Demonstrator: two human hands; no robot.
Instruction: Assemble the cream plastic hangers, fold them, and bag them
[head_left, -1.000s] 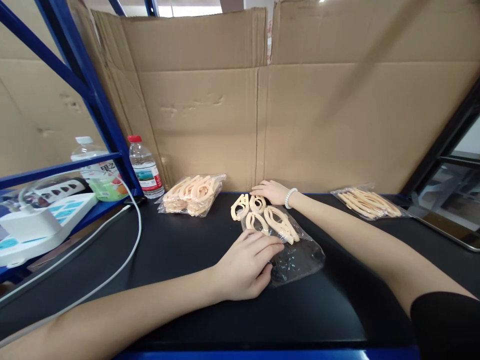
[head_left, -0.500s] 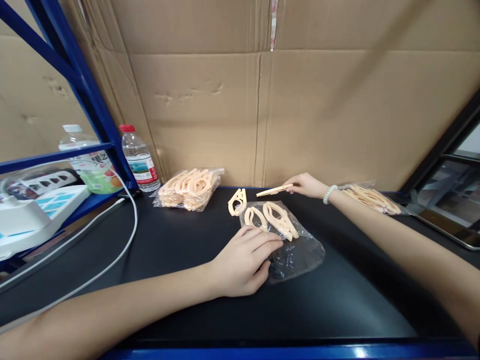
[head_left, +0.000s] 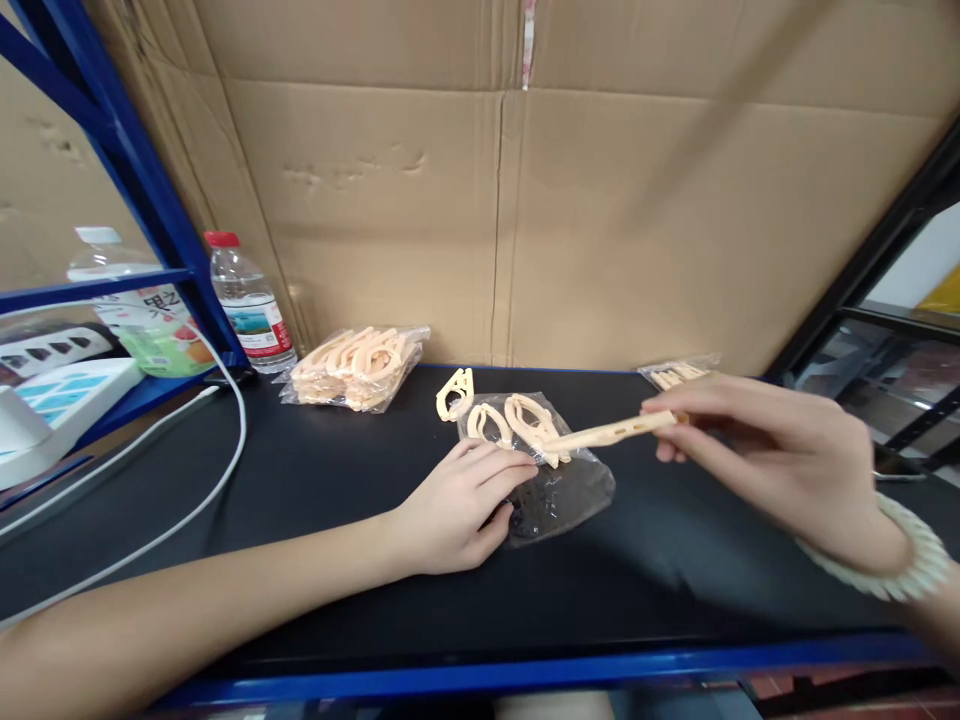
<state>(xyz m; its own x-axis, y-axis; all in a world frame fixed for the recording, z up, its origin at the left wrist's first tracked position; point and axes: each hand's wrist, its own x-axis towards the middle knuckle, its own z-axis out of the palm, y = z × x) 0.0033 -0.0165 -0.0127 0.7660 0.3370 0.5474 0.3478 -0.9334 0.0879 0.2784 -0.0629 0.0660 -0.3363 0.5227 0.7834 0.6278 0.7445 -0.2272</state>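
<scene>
My right hand [head_left: 780, 460], in a beaded bracelet, pinches one end of a beige folding hanger [head_left: 611, 432] between thumb and fingers. Seen edge-on, the hanger points left over a clear plastic bag [head_left: 574, 500]. Two folded beige hangers [head_left: 525, 420] lie in the bag's far part, and its near part is flat. My left hand [head_left: 465, 510] rests on the table with its fingers curled over the bag's left edge; the fingertips are partly hidden. Just beyond the bag, a single folded hanger [head_left: 455, 396] lies on the black table.
A full bag of beige hangers [head_left: 356, 368] sits at the back left, and another bag [head_left: 679, 370] lies at the back right. Left stand a red-capped water bottle [head_left: 251, 305], a larger bottle [head_left: 154, 325] and a white cable [head_left: 232, 450]. Cardboard [head_left: 390, 200] walls the back.
My right hand has come from the back of the table toward me and right, carrying the hanger. My left hand stays at the bag. The camera view has shifted slightly.
</scene>
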